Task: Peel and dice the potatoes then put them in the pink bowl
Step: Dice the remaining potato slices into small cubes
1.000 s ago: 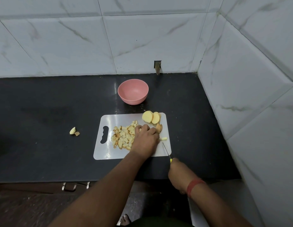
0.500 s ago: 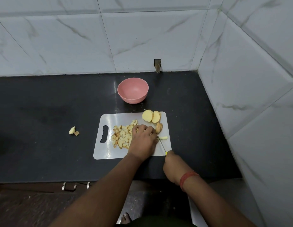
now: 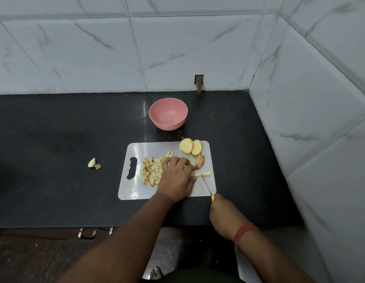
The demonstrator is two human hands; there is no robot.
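A white cutting board (image 3: pixel 136 190) lies on the black counter. A heap of diced potato (image 3: pixel 152 170) covers its left half. Two round potato slices (image 3: pixel 190 147) and a browner piece (image 3: pixel 200 161) sit at its far right corner. My left hand (image 3: pixel 177 178) lies knuckles-up on the board, holding down a thin potato strip (image 3: pixel 203 174) that sticks out to the right. My right hand (image 3: pixel 222 211) grips a small yellow-handled knife (image 3: pixel 206 184), its tip at the strip. The pink bowl (image 3: pixel 168 114) stands empty beyond the board.
Two small potato scraps (image 3: pixel 94 163) lie on the counter (image 3: pixel 55 139) left of the board. Tiled walls close off the back and the right side. A small fitting (image 3: pixel 199 83) juts from the back wall. Drawer handles (image 3: pixel 87 233) show below the counter's front edge.
My right hand has shifted a little with the knife, the blade moving in toward the strip and back right. My left hand has stayed on the strip.
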